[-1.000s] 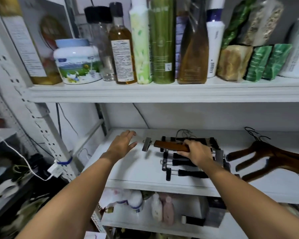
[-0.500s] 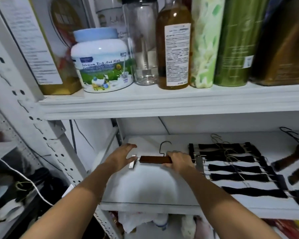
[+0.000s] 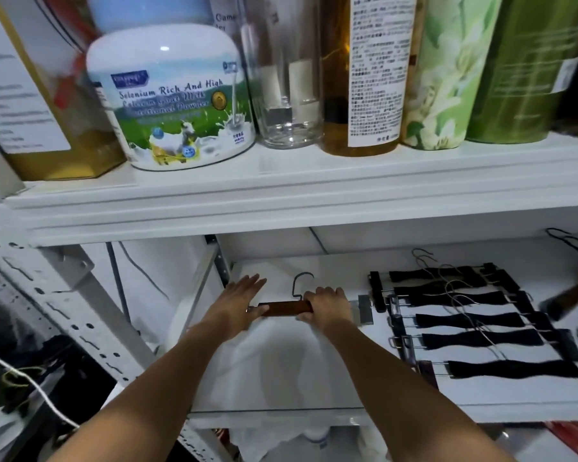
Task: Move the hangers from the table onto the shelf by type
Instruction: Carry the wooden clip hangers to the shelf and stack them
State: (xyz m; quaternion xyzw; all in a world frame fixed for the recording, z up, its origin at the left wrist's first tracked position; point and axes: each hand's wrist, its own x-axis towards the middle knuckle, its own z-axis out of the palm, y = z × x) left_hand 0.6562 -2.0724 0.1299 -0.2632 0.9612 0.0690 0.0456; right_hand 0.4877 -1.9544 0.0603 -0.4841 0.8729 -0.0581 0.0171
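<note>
The right hand (image 3: 327, 308) curls round the brown wooden hanger (image 3: 286, 308), which lies on the white shelf (image 3: 447, 411). The left hand (image 3: 242, 300) rests flat, fingers straight, at the hanger's left end. Black hangers (image 3: 464, 320) lie in a row just to the right.

Left hand (image 3: 244, 296) and right hand (image 3: 327, 310) bare — forearms too.

Both bare forearms reach forward. Left hand (image 3: 242, 300) lies flat, fingers straight; right hand (image 3: 327, 306) curls around a brown wooden clip hanger (image 3: 286, 308).
</note>
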